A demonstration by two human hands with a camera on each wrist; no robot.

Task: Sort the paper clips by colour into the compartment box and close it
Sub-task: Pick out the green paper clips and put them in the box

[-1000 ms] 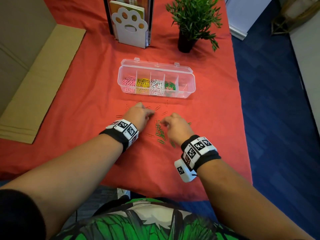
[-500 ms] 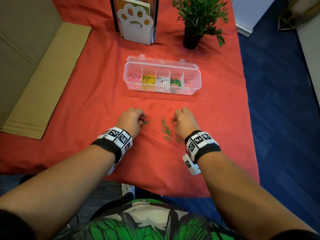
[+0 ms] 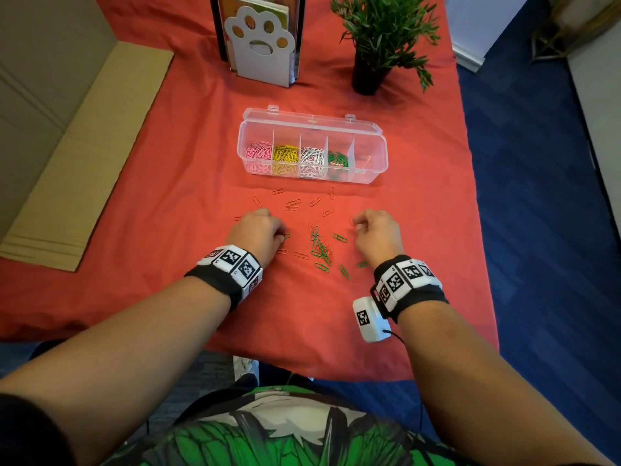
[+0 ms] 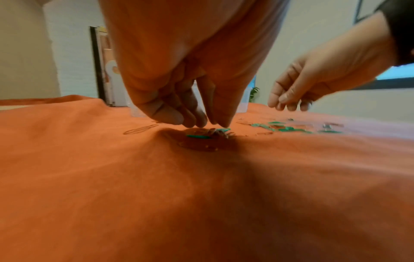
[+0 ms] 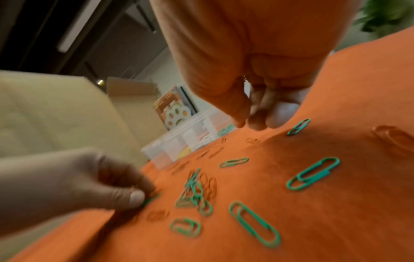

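The clear compartment box (image 3: 376, 163) lies open with pink, yellow, white and green clips in separate cells; it shows blurred in the right wrist view (image 5: 179, 141). Loose orange clips (image 3: 292, 205) and green clips (image 3: 321, 248) are scattered on the red cloth in front of it. My left hand (image 3: 280, 235) is curled down on the cloth, fingertips pinching at a green clip (image 4: 198, 136) among orange ones. My right hand (image 3: 358, 225) hovers just above the cloth right of the green pile, fingers curled, thumb against forefinger (image 5: 246, 124), a bit of clip wire showing in its palm.
A white paw-print holder (image 3: 260, 45) and a potted plant (image 3: 373, 72) stand behind the box. Flat cardboard (image 3: 84, 156) lies at the left. The table's right edge drops to blue floor (image 3: 537, 196) close to my right hand.
My right hand has moved right, off the green pile, and lifted slightly. My left hand has pulled back toward me onto clips left of the pile.
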